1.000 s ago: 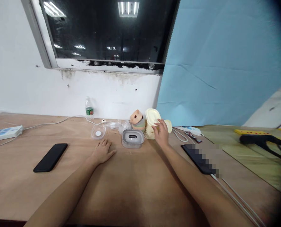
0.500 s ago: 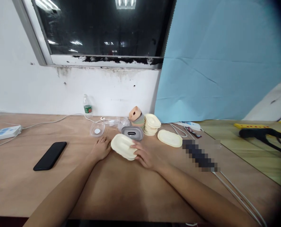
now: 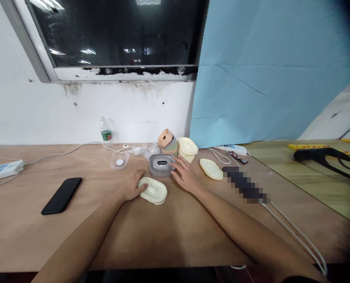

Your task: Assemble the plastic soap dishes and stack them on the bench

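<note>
Cream plastic lids (image 3: pixel 153 192), seemingly a stack of two, lie in front of me. My left hand (image 3: pixel 131 188) rests beside their left edge with its thumb over the top one and its other fingers stretched out on the table. Just behind stands a grey oval box (image 3: pixel 161 169) with a slotted top. Fingers spread, my right hand (image 3: pixel 186 177) is at the box's right end; its fingertips appear to touch the side. Another cream lid (image 3: pixel 212 169) lies further right, and a stack of cream lids (image 3: pixel 187 146) stands behind my right hand.
Stacked coloured boxes (image 3: pixel 166 139), a clear plastic bowl (image 3: pixel 120 159) and a bottle (image 3: pixel 106 133) stand near the wall. A black phone (image 3: pixel 62 195) lies left. Power strips (image 3: pixel 4 170) and white cables are at both sides; a pixelated dark object (image 3: pixel 245 186) lies right.
The cream lids my right hand held have come down onto the table under my left thumb. My right hand has let go and moved up to the grey box. The view has shifted slightly.
</note>
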Tool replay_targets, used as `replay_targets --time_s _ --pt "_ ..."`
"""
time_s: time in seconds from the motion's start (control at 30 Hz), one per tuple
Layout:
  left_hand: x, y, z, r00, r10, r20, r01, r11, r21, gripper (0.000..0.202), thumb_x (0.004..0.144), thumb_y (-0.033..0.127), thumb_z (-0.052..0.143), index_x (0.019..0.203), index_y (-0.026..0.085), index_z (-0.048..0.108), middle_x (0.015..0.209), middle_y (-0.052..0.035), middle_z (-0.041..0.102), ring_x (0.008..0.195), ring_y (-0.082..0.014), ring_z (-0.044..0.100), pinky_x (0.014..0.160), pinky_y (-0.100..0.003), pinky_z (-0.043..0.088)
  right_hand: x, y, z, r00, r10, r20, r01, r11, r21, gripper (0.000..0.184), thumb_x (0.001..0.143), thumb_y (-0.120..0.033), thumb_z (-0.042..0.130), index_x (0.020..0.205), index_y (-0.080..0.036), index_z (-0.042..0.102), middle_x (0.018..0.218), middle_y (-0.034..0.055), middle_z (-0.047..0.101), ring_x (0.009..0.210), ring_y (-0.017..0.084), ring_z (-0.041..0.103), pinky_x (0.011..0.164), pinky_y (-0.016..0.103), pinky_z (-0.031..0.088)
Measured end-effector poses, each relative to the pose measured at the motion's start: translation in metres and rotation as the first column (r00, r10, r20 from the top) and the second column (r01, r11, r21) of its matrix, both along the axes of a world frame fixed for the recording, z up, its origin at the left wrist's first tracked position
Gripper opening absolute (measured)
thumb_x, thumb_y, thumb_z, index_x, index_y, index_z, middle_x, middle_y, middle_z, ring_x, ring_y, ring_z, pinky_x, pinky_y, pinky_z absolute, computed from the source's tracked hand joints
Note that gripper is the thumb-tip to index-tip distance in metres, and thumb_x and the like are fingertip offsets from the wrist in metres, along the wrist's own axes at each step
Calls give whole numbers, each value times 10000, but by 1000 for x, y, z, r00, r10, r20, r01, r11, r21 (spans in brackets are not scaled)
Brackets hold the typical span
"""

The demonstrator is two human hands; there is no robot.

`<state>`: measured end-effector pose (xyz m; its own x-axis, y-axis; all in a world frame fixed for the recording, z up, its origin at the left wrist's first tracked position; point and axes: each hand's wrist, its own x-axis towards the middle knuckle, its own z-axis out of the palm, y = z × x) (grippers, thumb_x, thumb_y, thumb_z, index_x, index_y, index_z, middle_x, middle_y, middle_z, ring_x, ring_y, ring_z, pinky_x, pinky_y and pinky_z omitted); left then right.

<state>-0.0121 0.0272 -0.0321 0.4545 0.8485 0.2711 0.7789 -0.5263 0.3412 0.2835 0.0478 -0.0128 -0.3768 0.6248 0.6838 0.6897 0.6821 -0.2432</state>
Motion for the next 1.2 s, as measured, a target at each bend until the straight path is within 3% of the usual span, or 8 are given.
replay_targets --time_s 0.23,0.5,0.63,0.77,0.83,0.97,1.1,1.2 --pt "-1 -2 -4 996 -43 -80 36 996 -87 707 828 318 481 1459 126 228 1507 -139 287 1405 -297 208 1136 -472 219 8 11 -6 998 -17 -61 7 987 -159 278 927 -367 432 1051 -229 639 1337 105 483 1244 265 461 1026 486 402" --pt "9 -11 10 995 -59 76 61 998 -23 902 817 272 475 1477 135 -125 1528 -135 237 1393 -259 251 1131 -439 235 1 -6 5 984 -18 -176 14 1000 -24 253 931 -387 433 941 -217 620 1333 120 434 1244 268 448 1044 479 390" --pt "10 -16 23 988 9 155 -36 985 171 871 854 431 497 1484 135 -27 1529 -157 205 1396 -298 222 1129 -450 235 -8 -22 6 991 61 -117 -61 998 4 213 914 -382 468 918 -236 623 1349 106 443 1231 269 464 1027 474 409" --pt "6 -21 31 996 12 93 -31 977 213 693 841 537 512 1415 196 327 1471 -135 317 1347 -323 304 1099 -469 274 -13 -28 4 979 157 -133 -155 988 31 211 927 -373 439 904 -236 597 1255 110 535 1153 256 521 971 461 445" --pt "4 -22 32 996 -13 87 -8 973 231 637 832 591 505 1339 209 444 1407 -131 403 1293 -311 376 1074 -456 306 -12 -27 3 966 213 -145 -206 977 62 216 918 -401 446 931 -231 578 1187 122 573 1100 257 551 938 460 463" --pt "0 -18 28 969 -131 208 46 927 372 672 848 668 395 1289 167 470 1228 -140 551 1125 -277 507 1002 -445 364 -14 -30 -2 936 312 -165 -305 950 65 375 802 -472 620 1074 -231 527 1064 117 617 977 255 607 849 435 510" --pt "-1 -14 20 920 -113 375 -54 912 406 612 910 624 256 1207 165 532 993 -107 634 888 -225 578 850 -400 436 -32 -47 -10 866 214 -451 -301 944 -132 491 821 -418 626 1237 -242 432 930 62 618 700 166 609 633 323 527" --pt "-2 -14 19 903 -1 429 -149 937 315 490 930 518 355 1236 174 525 808 -44 618 733 -170 563 712 -314 449 -44 -57 -9 797 105 -595 -380 853 -359 522 860 -434 575 1307 -247 379 706 -18 557 541 124 539 510 257 466"
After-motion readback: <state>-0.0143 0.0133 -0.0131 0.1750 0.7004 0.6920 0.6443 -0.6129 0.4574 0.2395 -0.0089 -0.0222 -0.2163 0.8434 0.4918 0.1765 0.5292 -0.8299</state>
